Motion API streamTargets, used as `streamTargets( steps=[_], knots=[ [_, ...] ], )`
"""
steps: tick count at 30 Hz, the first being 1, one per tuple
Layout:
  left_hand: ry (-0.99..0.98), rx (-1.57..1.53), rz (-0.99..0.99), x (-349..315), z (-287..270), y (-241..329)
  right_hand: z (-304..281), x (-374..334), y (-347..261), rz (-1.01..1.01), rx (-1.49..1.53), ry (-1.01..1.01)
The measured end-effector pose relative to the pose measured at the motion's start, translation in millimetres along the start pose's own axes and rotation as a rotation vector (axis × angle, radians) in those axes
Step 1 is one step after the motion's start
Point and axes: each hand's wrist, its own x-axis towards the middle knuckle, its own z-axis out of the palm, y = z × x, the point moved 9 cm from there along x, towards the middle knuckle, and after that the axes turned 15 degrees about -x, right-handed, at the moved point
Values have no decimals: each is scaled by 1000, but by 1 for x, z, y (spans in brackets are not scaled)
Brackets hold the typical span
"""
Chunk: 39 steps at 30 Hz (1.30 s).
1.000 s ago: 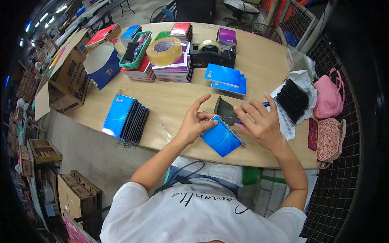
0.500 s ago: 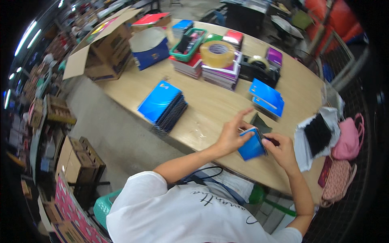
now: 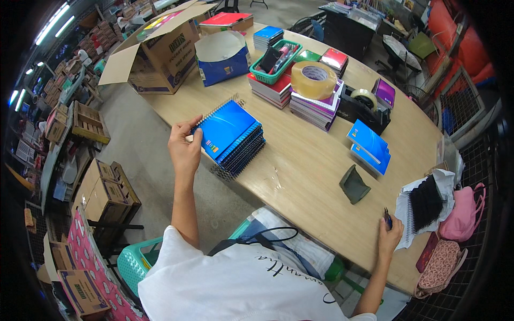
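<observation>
My left hand [image 3: 184, 147] pinches the left corner of a blue spiral notebook [image 3: 227, 128] on top of a stack of similar notebooks at the table's front-left edge. In my right hand [image 3: 391, 235], near the front-right edge, is a small pair of pliers [image 3: 387, 216] with dark handles, jaws pointing away from me. A dark green folded piece of material [image 3: 354, 184] lies on the table between my hands. Beyond it are a couple of blue notebooks [image 3: 369, 145], the upper one partly raised. Right of the pliers, many black spiral coils [image 3: 426, 200] rest on white wrapping.
At the back stand an open carton [image 3: 163, 56], a blue box [image 3: 225, 67], a green basket [image 3: 274, 75], notebook stacks, a tape roll [image 3: 314, 80] and a black tape dispenser [image 3: 364, 111]. Pink pouches [image 3: 440, 267] lie at the right edge. A green stool [image 3: 134, 265] stands at left.
My left hand has moved left to the stack with a blue notebook, which was between both hands before. My right hand has moved right and nearer, holding the pliers. The view has shifted slightly.
</observation>
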Motion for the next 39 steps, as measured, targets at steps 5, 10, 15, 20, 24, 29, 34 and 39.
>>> streamTargets(
  steps=[5,10,15,20,24,29,34,39],
  knots=[
    [-158,171,-179,1,2,-23,-1,0,-9,-29,-35,34],
    [18,206,282,-21,25,65,-17,-12,-77,-188,70,68],
    [-708,-513,21,-75,233,129,13,16,-137,-288,175,66],
    [-739,-4,65,-58,419,34,-4,17,-107,-280,74,174],
    [-990,-8,-239,-49,464,-20,16,40,-5,-80,213,304],
    [-547,-21,-46,-47,476,-9,45,69,152,134,-352,131],
    [-727,-51,-324,-67,468,17,69,54,185,24,-433,248],
    [-582,-91,-200,-36,439,17,3,59,73,-27,-547,257]
  ],
)
